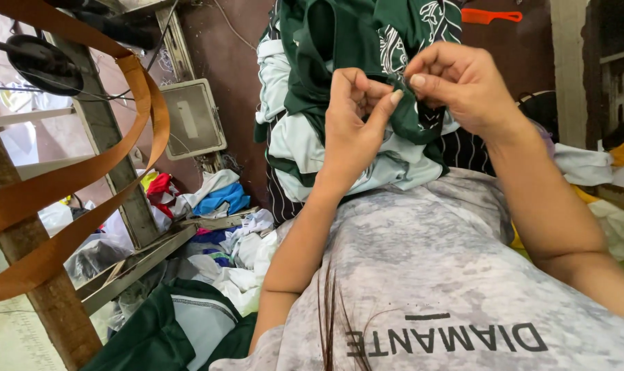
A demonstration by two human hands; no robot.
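In the head view, near the upper centre of the frame, the left hand (353, 127) and the right hand (456, 82) both pinch a fold of dark green jersey fabric with white print (411, 124), fingertips closed tight on it. The fabric hangs from a pile of green and pale mint garments (291, 137) just behind. A brown leather belt loop (143, 130) curves at the upper left. Scrap cloth heaps (222, 199) lie at lower left.

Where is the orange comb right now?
In the head view, the orange comb lies at the top right against the dark wall, above the right hand and just right of the hanging green garment.
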